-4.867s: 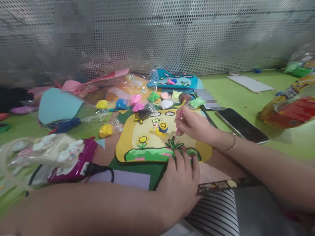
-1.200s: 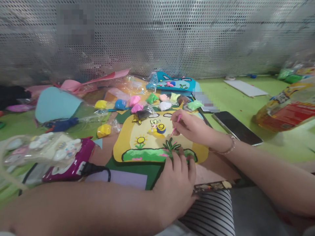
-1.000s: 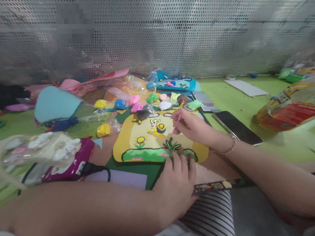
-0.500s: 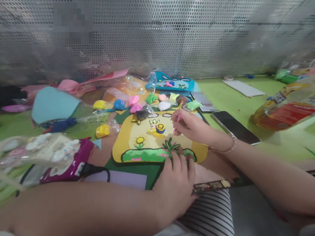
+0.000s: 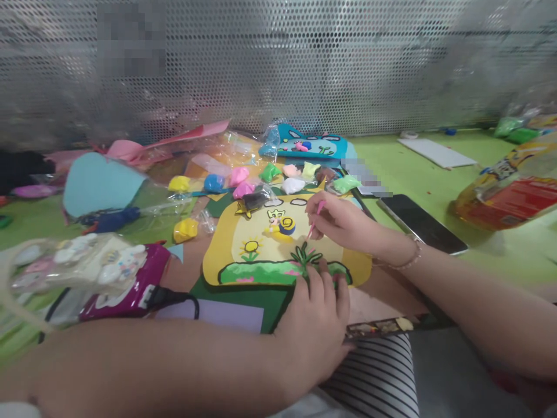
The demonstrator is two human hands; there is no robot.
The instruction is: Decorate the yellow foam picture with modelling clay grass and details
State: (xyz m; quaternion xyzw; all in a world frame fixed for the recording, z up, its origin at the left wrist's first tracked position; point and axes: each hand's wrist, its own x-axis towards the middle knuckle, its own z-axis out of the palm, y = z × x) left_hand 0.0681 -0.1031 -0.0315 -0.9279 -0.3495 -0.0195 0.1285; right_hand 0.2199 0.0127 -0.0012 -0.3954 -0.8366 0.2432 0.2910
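From where I stand, the right hand (image 5: 335, 223) pinches a slim pink stick (image 5: 316, 215), perhaps plastic, just right of the frame's centre. Its long axis slants down-left, tip just above a spiky dark-green clay-like leaf tuft (image 5: 300, 254). The left hand (image 5: 311, 316) lies nearer those leaves, fingers over the lower edge of a rounded yellow picture board (image 5: 217, 247); whether it grips, I can't tell. Left of the stick sits a coiled blue-and-yellow snail (image 5: 288, 225), smooth and raised.
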